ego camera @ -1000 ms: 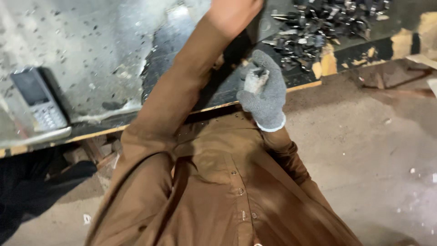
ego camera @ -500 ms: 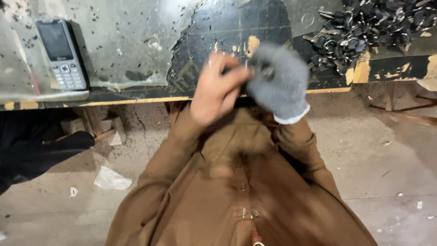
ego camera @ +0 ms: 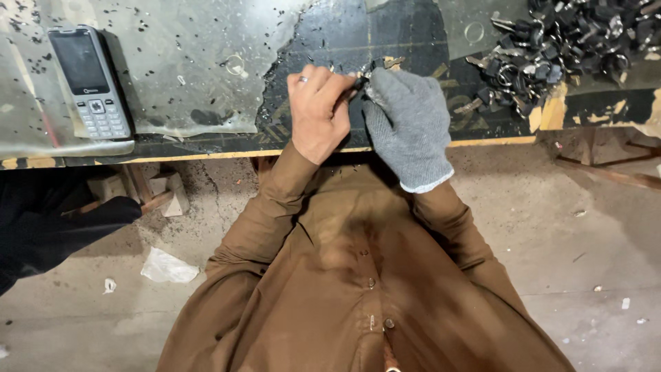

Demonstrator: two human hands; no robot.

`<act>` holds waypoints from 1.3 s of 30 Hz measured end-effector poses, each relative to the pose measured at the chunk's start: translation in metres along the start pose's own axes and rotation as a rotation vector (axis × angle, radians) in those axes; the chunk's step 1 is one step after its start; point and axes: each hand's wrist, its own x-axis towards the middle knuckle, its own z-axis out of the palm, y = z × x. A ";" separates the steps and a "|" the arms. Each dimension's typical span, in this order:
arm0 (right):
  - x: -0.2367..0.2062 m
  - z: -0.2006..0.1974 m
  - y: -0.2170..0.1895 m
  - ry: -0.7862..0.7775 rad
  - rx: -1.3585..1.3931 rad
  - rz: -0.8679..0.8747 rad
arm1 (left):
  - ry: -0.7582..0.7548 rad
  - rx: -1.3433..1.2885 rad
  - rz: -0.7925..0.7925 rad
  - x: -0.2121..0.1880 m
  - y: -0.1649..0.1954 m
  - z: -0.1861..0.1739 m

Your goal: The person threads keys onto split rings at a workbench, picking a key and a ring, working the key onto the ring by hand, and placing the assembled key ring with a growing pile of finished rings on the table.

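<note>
My bare left hand, a ring on one finger, and my right hand in a grey knit glove meet over the dark worktable. Between their fingertips they pinch a small dark metal part with a brassy tip. Both hands grip it just above the table surface, near the front edge. My brown shirt sleeves run down to my lap below.
A heap of several dark metal parts lies at the table's right. A grey keypad phone rests on a plastic sheet at left. Someone's dark sleeve is at lower left. Paper scraps lie on the concrete floor.
My left hand came down from high over the table and joined the gloved right hand; both now hold the small part at the table. The view shifted leftward and downward.
</note>
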 end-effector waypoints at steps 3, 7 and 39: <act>0.007 0.003 -0.004 -0.168 -0.065 0.049 | -0.045 0.009 0.013 0.002 -0.004 0.000; 0.008 0.003 -0.002 -0.079 -0.037 0.067 | 0.016 -0.057 -0.077 0.000 -0.002 0.004; -0.045 0.013 0.007 0.211 0.416 0.303 | -0.260 -0.736 -0.400 -0.033 0.047 -0.034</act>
